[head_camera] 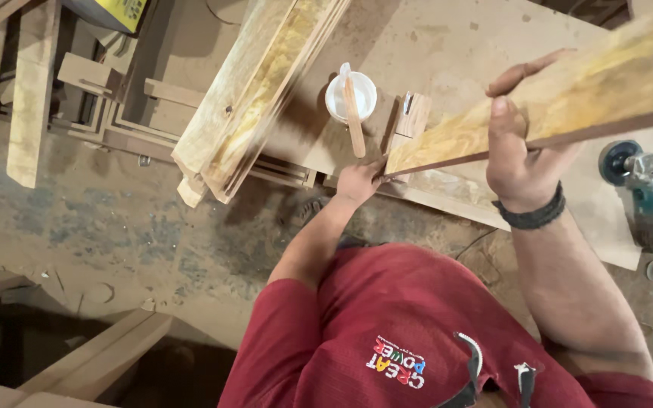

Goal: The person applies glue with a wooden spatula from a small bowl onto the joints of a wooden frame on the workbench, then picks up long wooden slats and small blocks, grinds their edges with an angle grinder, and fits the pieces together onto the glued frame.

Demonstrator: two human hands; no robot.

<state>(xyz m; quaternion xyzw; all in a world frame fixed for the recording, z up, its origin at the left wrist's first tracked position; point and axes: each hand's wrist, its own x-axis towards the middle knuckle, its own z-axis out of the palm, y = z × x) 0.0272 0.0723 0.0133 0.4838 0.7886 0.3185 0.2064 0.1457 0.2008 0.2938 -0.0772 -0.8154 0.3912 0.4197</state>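
Note:
I hold a long, thin yellowish wooden board (591, 91) tilted up over a flat plywood sheet (447, 38). My right hand (519, 143) grips its middle, thumb on top, a black band on the wrist. My left hand (358, 180) pinches the board's lower left end near the sheet's edge. Just beyond that end a small white cup (351, 95) holds a flat wooden stick (354, 117), and a small wooden block (413, 115) lies beside the cup.
A stack of similar long boards (255, 91) lies diagonally to the left. An angle grinder (644, 189) rests on the sheet's right edge. Wooden frames and planks (32, 91) crowd the left side. More timber (92, 355) lies at the lower left on the dusty floor.

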